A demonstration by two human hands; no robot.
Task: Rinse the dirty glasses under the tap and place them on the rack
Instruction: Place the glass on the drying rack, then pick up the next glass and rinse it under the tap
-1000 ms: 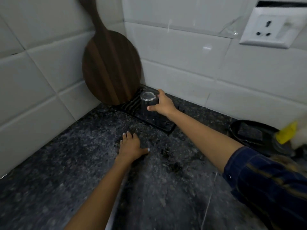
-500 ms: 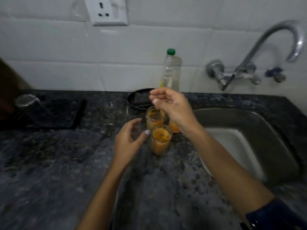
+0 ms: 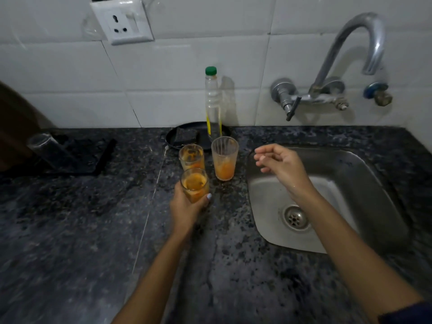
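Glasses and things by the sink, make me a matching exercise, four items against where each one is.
Items:
1. nearest dirty glass
2. clean glass
3. sponge
4. right hand

Places:
A. on the black rack at the left
B. over the sink edge, holding nothing
C. gripped by the left hand
D. in the black dish by the wall

Pairs: 1-C, 2-A, 3-D, 4-B

Dim white-tiled wall (image 3: 187, 54) with socket (image 3: 121, 22) behind dark speckled granite counter (image 3: 70, 230).
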